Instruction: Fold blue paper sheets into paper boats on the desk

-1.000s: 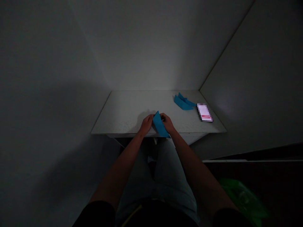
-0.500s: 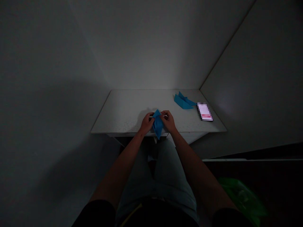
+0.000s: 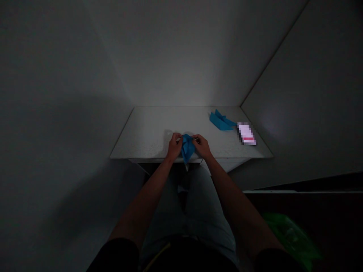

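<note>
A folded piece of blue paper (image 3: 187,148) is held between both hands near the front edge of a small white table (image 3: 147,132). My left hand (image 3: 174,145) pinches its left side with the fingers closed. My right hand (image 3: 202,145) grips its right side, fingers closed as well. The paper's lower tip points down past the table's front edge. The room is dim, so the fold lines do not show.
A second folded blue paper shape (image 3: 221,121) lies at the table's back right. A lit phone (image 3: 246,133) lies beside it near the right edge. Walls close in the table at the back and right. Something green (image 3: 292,236) sits on the floor at lower right.
The blue paper has been turned and drawn in between the hands, looking shorter and more bunched than before. Both hands stay in nearly the same spot at the table's front edge.
</note>
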Demonstrator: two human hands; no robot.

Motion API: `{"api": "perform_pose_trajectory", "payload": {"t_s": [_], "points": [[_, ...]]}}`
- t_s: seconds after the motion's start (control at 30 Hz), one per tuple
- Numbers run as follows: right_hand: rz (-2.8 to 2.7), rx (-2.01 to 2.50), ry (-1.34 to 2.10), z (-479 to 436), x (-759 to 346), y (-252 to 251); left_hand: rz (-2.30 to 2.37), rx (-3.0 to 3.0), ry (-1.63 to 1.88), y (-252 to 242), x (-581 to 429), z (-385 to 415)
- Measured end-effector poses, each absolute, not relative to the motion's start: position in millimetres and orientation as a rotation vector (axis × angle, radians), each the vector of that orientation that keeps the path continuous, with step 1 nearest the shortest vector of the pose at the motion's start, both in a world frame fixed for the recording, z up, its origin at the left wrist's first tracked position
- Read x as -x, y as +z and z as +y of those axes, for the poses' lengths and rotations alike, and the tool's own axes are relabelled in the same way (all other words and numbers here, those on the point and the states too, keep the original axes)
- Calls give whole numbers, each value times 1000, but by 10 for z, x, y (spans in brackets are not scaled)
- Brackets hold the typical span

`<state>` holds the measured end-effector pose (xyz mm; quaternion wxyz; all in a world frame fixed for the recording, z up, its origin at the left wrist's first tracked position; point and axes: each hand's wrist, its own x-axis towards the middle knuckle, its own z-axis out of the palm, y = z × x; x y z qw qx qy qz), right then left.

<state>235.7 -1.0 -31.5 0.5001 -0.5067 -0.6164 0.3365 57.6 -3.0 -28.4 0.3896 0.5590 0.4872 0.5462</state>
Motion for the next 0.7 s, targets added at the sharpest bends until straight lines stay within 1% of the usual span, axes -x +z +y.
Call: {"api": "perform_pose_trajectory", "payload": {"t_s": [0.13, 0.7], "points": [[-1486, 1271, 791, -8, -2352, -320, 1246, -1479, 1267, -248, -567, -46], [-1555, 1222, 843, -38, -2334, -273, 1192, -1476, 1251, -219, -581, -107]]}}
